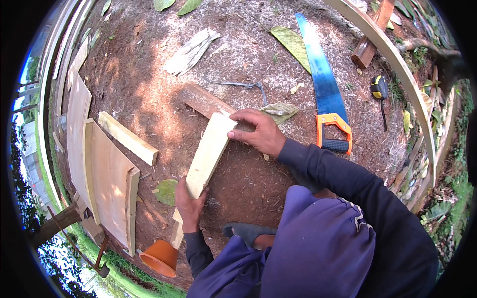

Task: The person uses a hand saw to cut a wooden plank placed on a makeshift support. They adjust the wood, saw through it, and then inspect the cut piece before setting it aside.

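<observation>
Both hands hold a short, pale wooden block, slanted above the brown soil. My left hand is wrapped round its lower end, while the fingers and thumb of my right hand pinch its upper right corner. Beyond the block's upper end lies a reddish-brown wooden piece, partly covered by the block. To the right of my right hand a handsaw with a blue blade and an orange and black handle rests on the ground.
A black and yellow tape measure lies at the right, near a long curved-looking board. At the left are plywood panels with battens and a loose batten. An orange pot lies tipped at the lower left. Leaves are scattered about.
</observation>
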Tool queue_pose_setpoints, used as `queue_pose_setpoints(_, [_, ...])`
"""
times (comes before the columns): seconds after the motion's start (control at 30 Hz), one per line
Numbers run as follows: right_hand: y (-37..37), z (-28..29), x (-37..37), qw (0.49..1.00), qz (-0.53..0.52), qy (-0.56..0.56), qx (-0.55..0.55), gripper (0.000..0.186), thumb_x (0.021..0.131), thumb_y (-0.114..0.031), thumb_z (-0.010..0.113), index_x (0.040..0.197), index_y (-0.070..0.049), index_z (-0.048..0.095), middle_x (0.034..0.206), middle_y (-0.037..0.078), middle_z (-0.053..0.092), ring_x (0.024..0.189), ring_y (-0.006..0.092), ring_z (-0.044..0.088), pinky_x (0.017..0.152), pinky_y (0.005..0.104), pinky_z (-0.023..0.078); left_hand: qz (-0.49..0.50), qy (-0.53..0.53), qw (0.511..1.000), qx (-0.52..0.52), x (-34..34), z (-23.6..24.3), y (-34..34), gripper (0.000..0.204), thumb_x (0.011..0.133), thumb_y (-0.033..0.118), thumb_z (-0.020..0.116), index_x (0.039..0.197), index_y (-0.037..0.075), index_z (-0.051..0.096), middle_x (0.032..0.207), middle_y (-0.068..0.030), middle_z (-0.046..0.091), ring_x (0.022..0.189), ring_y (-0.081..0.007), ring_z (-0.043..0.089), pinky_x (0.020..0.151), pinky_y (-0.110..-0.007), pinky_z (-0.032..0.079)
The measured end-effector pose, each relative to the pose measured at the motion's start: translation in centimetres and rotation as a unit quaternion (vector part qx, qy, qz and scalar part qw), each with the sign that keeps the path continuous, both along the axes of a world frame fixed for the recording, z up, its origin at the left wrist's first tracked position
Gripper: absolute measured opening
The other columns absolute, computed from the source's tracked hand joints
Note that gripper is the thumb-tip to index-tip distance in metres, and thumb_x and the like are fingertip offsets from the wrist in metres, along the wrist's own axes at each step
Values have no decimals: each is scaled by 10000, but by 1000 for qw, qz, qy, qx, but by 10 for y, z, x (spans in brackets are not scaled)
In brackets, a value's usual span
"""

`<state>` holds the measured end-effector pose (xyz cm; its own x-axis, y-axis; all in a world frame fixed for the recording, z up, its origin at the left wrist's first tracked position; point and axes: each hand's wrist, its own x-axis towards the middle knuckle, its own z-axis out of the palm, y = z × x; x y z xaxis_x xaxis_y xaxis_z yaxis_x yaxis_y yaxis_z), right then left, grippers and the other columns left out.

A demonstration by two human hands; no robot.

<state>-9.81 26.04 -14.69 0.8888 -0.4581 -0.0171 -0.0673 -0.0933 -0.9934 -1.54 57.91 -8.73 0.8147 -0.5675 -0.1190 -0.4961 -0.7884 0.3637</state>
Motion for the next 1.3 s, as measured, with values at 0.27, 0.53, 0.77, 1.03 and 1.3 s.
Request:
queue_pose_setpoints(0.27, [-1,6,1,1000,10,10,22,486,898,-374,806,1166,24,727,1191,162,698,1132,307,666,1008,395,512,-9,-16,1000,-1,-1,0,-1,756,708,127,916,1354,8,542,1207,-226,645,1125,-417,636,970,-474,514])
queue_pose_setpoints(0.53, [-5,10,1,1000,15,11,5,494,905,-395,792,1158,23,722,1181,158,701,1119,299,667,990,396,510,-7,2,1000,7,0,0,-3,813,709,196,925,1384,-28,532,1258,-245,637,1153,-428,627,997,-481,495])
queue_pose_setpoints(0.77, [-2,9,-1,1000,1,0,-12,464,906,-349,796,1177,19,716,1180,157,707,1099,289,679,980,384,516,-54,-33,998,11,0,4,-5,908,668,176,943,1421,-16,473,1300,-248,604,1214,-444,578,1043,-496,465])
queue_pose_setpoints(1.03, [1,8,1,1000,1,6,-11,485,910,-364,793,1197,18,710,1185,167,706,1100,290,683,981,385,517,-27,-14,999,-10,1,6,-8,959,679,268,946,1445,-28,450,1332,-276,584,1243,-452,566,1072,-503,449])
queue_pose_setpoints(1.3, [2,6,-8,999,-9,-9,-45,501,922,-361,772,1241,14,680,1244,185,675,1158,322,652,1014,415,500,-10,91,996,-10,13,24,-28,985,744,401,904,1491,-24,423,1339,-272,596,1259,-426,578,1084,-484,447])
